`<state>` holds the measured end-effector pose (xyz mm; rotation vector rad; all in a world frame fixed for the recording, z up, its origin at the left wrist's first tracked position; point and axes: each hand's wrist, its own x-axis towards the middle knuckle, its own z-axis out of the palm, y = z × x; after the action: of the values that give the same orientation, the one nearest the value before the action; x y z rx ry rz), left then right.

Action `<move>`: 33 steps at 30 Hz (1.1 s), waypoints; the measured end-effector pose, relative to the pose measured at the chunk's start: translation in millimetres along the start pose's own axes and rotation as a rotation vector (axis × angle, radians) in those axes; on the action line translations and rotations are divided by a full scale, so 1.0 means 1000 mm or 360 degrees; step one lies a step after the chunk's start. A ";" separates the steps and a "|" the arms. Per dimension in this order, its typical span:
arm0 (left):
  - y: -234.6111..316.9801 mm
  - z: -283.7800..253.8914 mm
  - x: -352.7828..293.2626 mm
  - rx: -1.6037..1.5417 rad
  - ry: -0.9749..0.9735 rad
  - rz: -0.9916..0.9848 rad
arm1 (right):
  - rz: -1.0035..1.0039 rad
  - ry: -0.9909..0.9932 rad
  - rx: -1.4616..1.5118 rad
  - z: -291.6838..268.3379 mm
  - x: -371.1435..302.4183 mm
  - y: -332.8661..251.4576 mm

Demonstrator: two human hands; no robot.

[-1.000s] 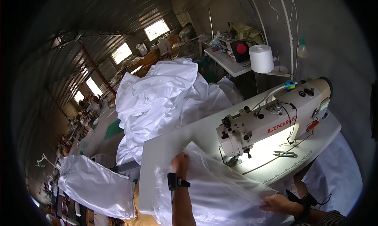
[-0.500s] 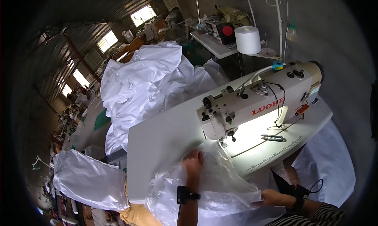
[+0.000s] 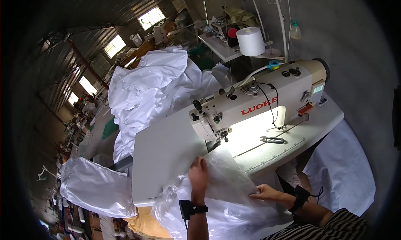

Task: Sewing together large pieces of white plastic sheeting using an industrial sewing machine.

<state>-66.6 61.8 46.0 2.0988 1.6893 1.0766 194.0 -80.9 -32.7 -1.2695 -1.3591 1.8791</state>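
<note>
A clear plastic sheet (image 3: 225, 173) lies over glossy white material (image 3: 238, 217) at the table's front edge. My left hand (image 3: 198, 173) rests at the sheet's far left corner, fingers closed on its edge. My right hand (image 3: 267, 193) pinches the sheet's right edge between thumb and fingers. Just beyond the sheet stands a cream sewing machine (image 3: 259, 100), its lamp lighting the bed. The sheet's far edge lies close to the needle area; whether it reaches under the presser foot is hard to tell. Thread snips (image 3: 273, 140) lie on the bed under the machine's arm.
A large heap of white material (image 3: 146, 89) rises behind the table (image 3: 163, 152). Another white piece (image 3: 96, 187) hangs at the left, near a yellow cloth (image 3: 146, 223). White fabric (image 3: 342, 169) also hangs at the right. A thread cone (image 3: 250, 41) stands behind the machine.
My right hand has moved left and farther from me, bringing the sheet's right edge along. My left hand keeps its hold near the needle area. The whole view has shifted, placing the machine farther left.
</note>
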 end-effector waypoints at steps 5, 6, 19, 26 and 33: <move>-0.029 -0.027 0.006 0.0530 -0.0035 -0.0157 | -0.0113 0.0118 0.0406 0.005 -0.013 0.023; -0.025 -0.034 0.008 0.0613 -0.0166 -0.0187 | -0.0150 0.0101 0.0416 0.003 -0.015 0.021; 0.052 0.001 -0.011 0.0793 -0.0559 0.0264 | -0.0030 -0.0195 0.0521 0.012 -0.036 -0.002; 0.036 0.028 -0.044 0.0676 -0.0451 0.0533 | 0.0246 0.0071 -0.0645 -0.005 -0.049 0.004; 0.041 0.031 -0.030 0.0681 -0.0521 0.0569 | -0.0172 0.0465 -0.0026 0.016 -0.013 -0.006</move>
<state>-17.6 29.8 37.6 2.7394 1.5174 0.4210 184.9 -96.1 -20.6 -1.3866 -1.2620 1.5434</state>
